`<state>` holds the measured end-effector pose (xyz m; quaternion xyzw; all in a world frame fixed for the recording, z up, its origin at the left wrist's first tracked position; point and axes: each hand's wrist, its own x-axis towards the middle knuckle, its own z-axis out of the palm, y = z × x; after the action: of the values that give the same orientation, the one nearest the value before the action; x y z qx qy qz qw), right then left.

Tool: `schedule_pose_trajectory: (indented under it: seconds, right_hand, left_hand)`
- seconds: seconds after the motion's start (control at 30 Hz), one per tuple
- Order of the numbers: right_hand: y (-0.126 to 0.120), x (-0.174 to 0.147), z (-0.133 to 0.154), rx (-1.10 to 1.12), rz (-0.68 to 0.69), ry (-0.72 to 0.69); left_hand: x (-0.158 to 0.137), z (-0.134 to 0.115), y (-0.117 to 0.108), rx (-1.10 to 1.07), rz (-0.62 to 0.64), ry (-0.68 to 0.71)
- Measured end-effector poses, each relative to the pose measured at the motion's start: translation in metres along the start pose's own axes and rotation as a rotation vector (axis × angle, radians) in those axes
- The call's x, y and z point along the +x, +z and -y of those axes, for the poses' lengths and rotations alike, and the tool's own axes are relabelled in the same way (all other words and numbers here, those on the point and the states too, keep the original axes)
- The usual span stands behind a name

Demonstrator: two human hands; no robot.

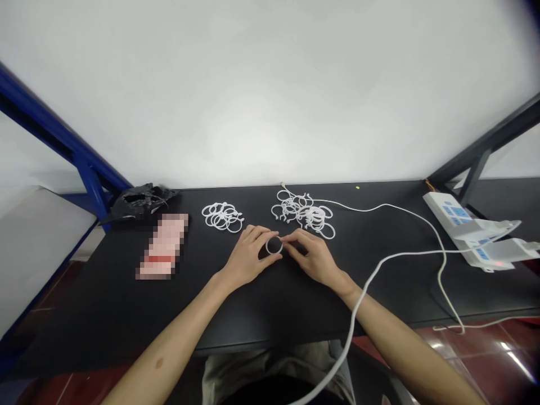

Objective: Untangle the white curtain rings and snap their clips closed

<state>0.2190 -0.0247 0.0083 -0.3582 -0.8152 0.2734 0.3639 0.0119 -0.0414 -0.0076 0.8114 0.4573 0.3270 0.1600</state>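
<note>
Between my two hands is a small white ring (266,246), held just above or on the black table; which of the two I cannot tell. My left hand (244,256) curls around its left side, with the thumb below and the fingers above. At its right edge my right hand (315,257) pinches it with thumb and fingertips, partly hiding that side. Just beyond my right hand lies a tangled heap of white rings with small tabs (301,211). A smaller cluster of similar closed white rings (222,217) rests beyond my left hand.
A pixelated pink item (164,244) and a crumpled black plastic bag (145,201) lie at the left. On the right is a white power strip (453,219) with plugged-in adapters. A white cable (382,261) passes over my right forearm. A white wall (270,95) stands behind the table (236,318).
</note>
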Motion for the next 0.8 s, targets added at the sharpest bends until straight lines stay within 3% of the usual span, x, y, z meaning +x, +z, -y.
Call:
schedule_pose_trajectory:
  seconds: [0.27, 0.37, 0.5, 0.63, 0.8]
  right_hand:
    - [0.004, -0.002, -0.005, -0.055, -0.024, -0.016]
    - [0.005, 0.000, -0.009, -0.267, -0.064, -0.052]
    - [0.003, 0.008, -0.018, -0.634, -0.166, 0.000]
    - [0.004, 0.017, -0.027, -0.826, -0.165, -0.005]
    - [0.013, 0.028, -0.034, -0.896, -0.093, -0.044]
  left_hand:
    - [0.003, 0.000, -0.004, -0.033, -0.022, -0.017]
    - [0.005, 0.005, -0.006, 0.093, -0.116, -0.050]
    - [0.010, 0.022, -0.012, 0.404, -0.268, -0.168]
    - [0.012, 0.037, -0.014, 0.575, -0.223, -0.287]
    - [0.012, 0.039, -0.011, 0.625, -0.201, -0.345]
